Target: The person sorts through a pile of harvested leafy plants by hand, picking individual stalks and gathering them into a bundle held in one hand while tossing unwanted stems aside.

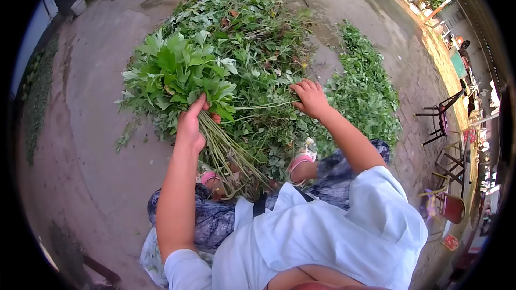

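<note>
My left hand is wrapped round a bunch of leafy green stems that look like mugwort. The broad leaves fan out above the fist, and the long bare stems slant down toward my feet. To the right, my right hand has its fingers closed on the end of a thin pale stem. That stem runs leftward to the leaves by the bunch. Beneath both hands lies a big heap of cut leafy stems, with some brown, withered leaves mixed in.
A second, lower pile of green plants lies on the concrete ground at the right. Chairs and assorted household items line the right edge. A white bucket stands far left. My pink-strapped shoes are close against the heap.
</note>
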`<action>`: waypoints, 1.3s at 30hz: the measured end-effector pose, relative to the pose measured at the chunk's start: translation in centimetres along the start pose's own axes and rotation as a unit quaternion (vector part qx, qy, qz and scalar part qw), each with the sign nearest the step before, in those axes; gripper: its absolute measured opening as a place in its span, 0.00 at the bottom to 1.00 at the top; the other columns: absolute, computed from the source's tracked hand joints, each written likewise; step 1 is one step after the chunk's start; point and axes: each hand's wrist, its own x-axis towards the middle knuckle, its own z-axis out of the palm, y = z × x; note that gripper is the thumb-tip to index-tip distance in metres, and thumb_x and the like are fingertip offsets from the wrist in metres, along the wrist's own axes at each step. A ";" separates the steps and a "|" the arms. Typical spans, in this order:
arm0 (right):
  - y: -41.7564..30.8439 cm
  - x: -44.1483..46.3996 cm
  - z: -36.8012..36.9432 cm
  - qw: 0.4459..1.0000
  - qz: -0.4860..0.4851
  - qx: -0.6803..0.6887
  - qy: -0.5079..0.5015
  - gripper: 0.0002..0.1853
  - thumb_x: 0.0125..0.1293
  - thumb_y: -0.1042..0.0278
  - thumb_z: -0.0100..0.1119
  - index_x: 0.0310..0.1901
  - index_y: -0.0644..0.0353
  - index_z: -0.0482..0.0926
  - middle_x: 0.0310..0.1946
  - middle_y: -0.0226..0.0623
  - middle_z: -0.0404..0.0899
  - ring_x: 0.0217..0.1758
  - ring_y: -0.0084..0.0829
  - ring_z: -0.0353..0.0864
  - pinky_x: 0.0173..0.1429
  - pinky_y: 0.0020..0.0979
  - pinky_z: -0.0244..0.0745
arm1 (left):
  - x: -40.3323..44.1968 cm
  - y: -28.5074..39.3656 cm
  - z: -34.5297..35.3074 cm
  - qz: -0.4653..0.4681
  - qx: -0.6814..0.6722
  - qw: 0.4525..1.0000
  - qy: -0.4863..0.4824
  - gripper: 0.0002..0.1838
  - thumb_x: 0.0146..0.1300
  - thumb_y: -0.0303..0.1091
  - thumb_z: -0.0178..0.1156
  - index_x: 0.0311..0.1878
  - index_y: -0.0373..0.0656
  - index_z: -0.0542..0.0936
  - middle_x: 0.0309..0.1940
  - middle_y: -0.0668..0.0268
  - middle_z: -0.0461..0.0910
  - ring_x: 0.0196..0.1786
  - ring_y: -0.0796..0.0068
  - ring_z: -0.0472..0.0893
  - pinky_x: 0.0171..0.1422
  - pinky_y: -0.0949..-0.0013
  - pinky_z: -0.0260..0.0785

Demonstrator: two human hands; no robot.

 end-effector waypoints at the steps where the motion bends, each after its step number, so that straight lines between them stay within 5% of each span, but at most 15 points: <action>1: -0.9 0.1 -1.6 1.000 -0.002 0.002 -0.002 0.26 0.51 0.59 0.56 0.52 0.55 0.65 0.49 0.43 0.67 0.58 0.40 0.62 0.60 0.43 0.57 | 0.2 -0.1 -0.1 -0.001 0.000 1.000 0.003 0.11 0.56 0.38 0.57 0.24 0.43 0.69 0.21 0.68 0.70 0.19 0.70 0.74 0.24 0.67 0.69; 3: -3.9 0.9 -4.6 0.973 -0.056 0.222 -0.003 0.38 0.50 0.51 0.58 0.61 0.56 0.56 0.59 0.46 0.57 0.67 0.43 0.46 0.66 0.45 0.44 | 0.7 -0.1 -0.3 0.003 -0.019 1.000 -0.019 0.12 0.56 0.38 0.57 0.24 0.44 0.69 0.20 0.67 0.71 0.19 0.70 0.74 0.24 0.68 0.69; 6: -8.7 2.5 -6.2 0.940 -0.164 0.301 -0.005 0.39 0.51 0.52 0.57 0.62 0.57 0.52 0.58 0.49 0.59 0.66 0.46 0.48 0.66 0.44 0.45 | 0.5 -0.1 0.5 -0.017 -0.008 1.000 -0.023 0.13 0.56 0.40 0.56 0.23 0.44 0.68 0.21 0.64 0.73 0.19 0.70 0.74 0.24 0.69 0.69; 10: -10.3 4.1 -5.4 0.902 -0.175 0.375 -0.125 0.17 0.58 0.63 0.50 0.48 0.61 0.69 0.39 0.46 0.73 0.47 0.43 0.71 0.58 0.39 0.57 | 0.7 0.4 0.6 -0.030 -0.013 0.999 -0.036 0.13 0.56 0.42 0.57 0.26 0.43 0.70 0.21 0.63 0.74 0.22 0.71 0.75 0.27 0.70 0.69; 13: -10.9 4.3 -5.9 0.897 -0.165 0.406 0.056 0.09 0.61 0.69 0.47 0.41 0.61 0.72 0.27 0.40 0.74 0.32 0.33 0.75 0.47 0.34 0.67 | 0.4 0.9 0.1 -0.041 -0.034 0.998 -0.017 0.13 0.56 0.42 0.57 0.30 0.41 0.72 0.24 0.63 0.74 0.23 0.74 0.73 0.29 0.70 0.69; 15: -11.1 4.3 -7.4 0.874 0.079 0.424 0.223 0.09 0.62 0.70 0.45 0.41 0.61 0.72 0.21 0.38 0.72 0.24 0.32 0.73 0.32 0.30 0.67 | 1.1 0.2 -0.8 0.002 -0.046 0.999 0.003 0.10 0.58 0.41 0.56 0.29 0.45 0.71 0.31 0.65 0.74 0.21 0.80 0.68 0.30 0.71 0.67; 17: -11.9 4.2 -10.4 0.865 0.149 0.441 0.189 0.12 0.63 0.70 0.44 0.47 0.61 0.70 0.23 0.41 0.73 0.25 0.34 0.74 0.31 0.30 0.68 | 1.0 0.1 -1.0 0.025 -0.042 0.999 -0.008 0.10 0.58 0.41 0.56 0.31 0.44 0.72 0.31 0.65 0.72 0.22 0.80 0.67 0.31 0.71 0.66; 19: -14.4 4.8 -10.4 0.877 0.045 0.389 0.278 0.16 0.63 0.68 0.44 0.51 0.63 0.67 0.29 0.47 0.73 0.29 0.41 0.74 0.34 0.35 0.68 | 0.6 -0.1 -0.9 0.035 -0.049 0.997 -0.053 0.11 0.58 0.41 0.56 0.33 0.44 0.72 0.32 0.66 0.72 0.24 0.80 0.68 0.34 0.72 0.66; 21: -17.6 3.8 -12.3 0.919 0.036 0.387 0.062 0.22 0.62 0.62 0.45 0.55 0.64 0.61 0.40 0.50 0.68 0.37 0.48 0.73 0.39 0.39 0.69 | -0.2 0.0 -0.3 0.040 -0.034 0.995 -0.079 0.12 0.59 0.43 0.55 0.34 0.43 0.72 0.34 0.65 0.74 0.29 0.79 0.70 0.37 0.72 0.66; 25: -21.6 3.4 -10.3 0.925 -0.084 0.369 0.032 0.29 0.60 0.59 0.46 0.57 0.71 0.54 0.49 0.54 0.61 0.42 0.50 0.72 0.42 0.40 0.71 | -0.4 -0.5 -0.4 0.025 -0.040 0.996 -0.073 0.13 0.60 0.43 0.53 0.33 0.42 0.71 0.34 0.66 0.74 0.36 0.77 0.73 0.41 0.73 0.66; 28: -20.9 2.9 -9.5 0.899 -0.110 0.423 0.035 0.23 0.61 0.61 0.46 0.53 0.70 0.62 0.50 0.53 0.62 0.43 0.47 0.72 0.45 0.38 0.71 | 0.3 -0.4 -1.9 0.036 -0.052 0.997 -0.032 0.10 0.60 0.39 0.52 0.29 0.44 0.70 0.30 0.66 0.73 0.33 0.78 0.72 0.39 0.74 0.66; 30: -18.8 3.1 -7.2 0.790 -0.239 0.556 0.096 0.15 0.61 0.62 0.47 0.41 0.68 0.72 0.38 0.47 0.71 0.35 0.42 0.75 0.40 0.34 0.70 | 0.1 0.2 -2.7 0.037 -0.056 0.997 -0.033 0.12 0.60 0.41 0.52 0.27 0.45 0.67 0.27 0.66 0.72 0.28 0.77 0.71 0.37 0.71 0.67; 32: -15.2 3.2 -5.4 0.797 -0.012 0.602 -0.042 0.13 0.60 0.63 0.49 0.32 0.66 0.76 0.25 0.43 0.75 0.30 0.38 0.75 0.36 0.31 0.68 | -0.3 0.8 -2.6 0.039 -0.051 0.998 -0.015 0.13 0.61 0.42 0.52 0.27 0.45 0.67 0.26 0.66 0.72 0.27 0.76 0.71 0.36 0.71 0.68; 34: -11.1 4.5 -1.2 0.846 0.177 0.502 0.041 0.11 0.58 0.65 0.51 0.32 0.66 0.75 0.28 0.45 0.76 0.30 0.39 0.75 0.36 0.33 0.68 | -1.0 1.4 -2.4 0.037 -0.028 0.999 0.023 0.14 0.61 0.44 0.51 0.26 0.47 0.66 0.23 0.69 0.70 0.22 0.78 0.68 0.33 0.69 0.67; 39: -6.2 6.4 6.4 0.881 0.206 0.425 0.037 0.15 0.54 0.60 0.54 0.39 0.62 0.77 0.29 0.45 0.77 0.35 0.41 0.77 0.41 0.35 0.71 | -1.6 2.1 -3.2 0.025 0.010 1.000 0.001 0.14 0.62 0.46 0.49 0.26 0.49 0.65 0.17 0.72 0.64 0.18 0.81 0.65 0.32 0.71 0.66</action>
